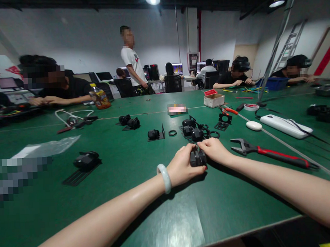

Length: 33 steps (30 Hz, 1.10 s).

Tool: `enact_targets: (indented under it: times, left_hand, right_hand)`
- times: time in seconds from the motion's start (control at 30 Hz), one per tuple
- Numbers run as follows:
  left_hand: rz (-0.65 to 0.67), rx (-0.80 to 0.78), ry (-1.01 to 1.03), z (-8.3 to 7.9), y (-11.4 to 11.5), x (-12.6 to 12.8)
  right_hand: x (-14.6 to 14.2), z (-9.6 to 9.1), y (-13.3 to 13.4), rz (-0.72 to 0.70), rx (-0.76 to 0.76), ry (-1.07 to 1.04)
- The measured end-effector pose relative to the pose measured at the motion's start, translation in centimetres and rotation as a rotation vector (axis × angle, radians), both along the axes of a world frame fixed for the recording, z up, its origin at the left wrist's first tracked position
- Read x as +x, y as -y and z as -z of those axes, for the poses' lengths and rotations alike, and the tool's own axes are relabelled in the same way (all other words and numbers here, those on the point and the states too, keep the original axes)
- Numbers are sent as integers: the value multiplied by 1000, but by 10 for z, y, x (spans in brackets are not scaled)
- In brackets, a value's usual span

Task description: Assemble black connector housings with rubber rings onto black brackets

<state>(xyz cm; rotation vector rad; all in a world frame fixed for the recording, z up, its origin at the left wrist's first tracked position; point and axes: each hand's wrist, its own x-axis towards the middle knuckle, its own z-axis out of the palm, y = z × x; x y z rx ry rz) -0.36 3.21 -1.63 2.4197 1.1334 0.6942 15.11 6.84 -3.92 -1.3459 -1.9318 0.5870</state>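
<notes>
Both my hands meet on a small black cylindrical part (198, 158) that rests on the green table (135, 197). My left hand (183, 166), with a pale bangle on the wrist, wraps its fingers round the part's left side. My right hand (215, 149) closes on it from the right. Just beyond my hands lies a cluster of similar black parts, brackets and rings (195, 131). A red-handled adjustable wrench (267, 153) lies right of my right hand.
More black parts lie about: one on a ridged plate (86, 161), a pair (129, 122), one with a bracket (154, 134). A white device (285, 125), a white oval (254, 125), a small box (213, 99), tape (251, 107), a bottle (100, 98). Other people sit and stand around the table.
</notes>
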Motion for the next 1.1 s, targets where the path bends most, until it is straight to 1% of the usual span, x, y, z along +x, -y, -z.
enact_targets:
  times: [0.17,0.33,0.4,0.47,0.6,0.7,0.8,0.87,0.97,1.1]
  left_hand:
    - [6,37,-23,-2,0,1]
    - [28,32,-28,-4,1,2]
    - [25,14,-20,-4,1,2]
    - [14,-7,-5,-4,1,2]
    - [-7,-36,22,-5,2,2]
    - [-9,-44,25,-5,3,2]
    - [-9,-49,24,-5,3,1]
    - [-6,-46,15,-5,2,1]
    - [1,-38,2,-5,2,1]
    - [5,-31,-1,-4,2,0]
  right_hand:
    - [0,-2,0,17,-6,26]
    - [2,-1,-1,28,56,19]
    - [4,0,-1,19,72,-18]
    - [5,1,-1,-10,53,-100]
    - [11,-2,4,-122,-56,-315]
    - [19,-8,12,-300,-59,-375]
    - [26,-14,20,-473,-52,-331]
    - [30,-17,23,-535,-45,-273]
    - [32,-18,26,-564,-18,-177]
    - [34,-21,28,-575,13,-108]
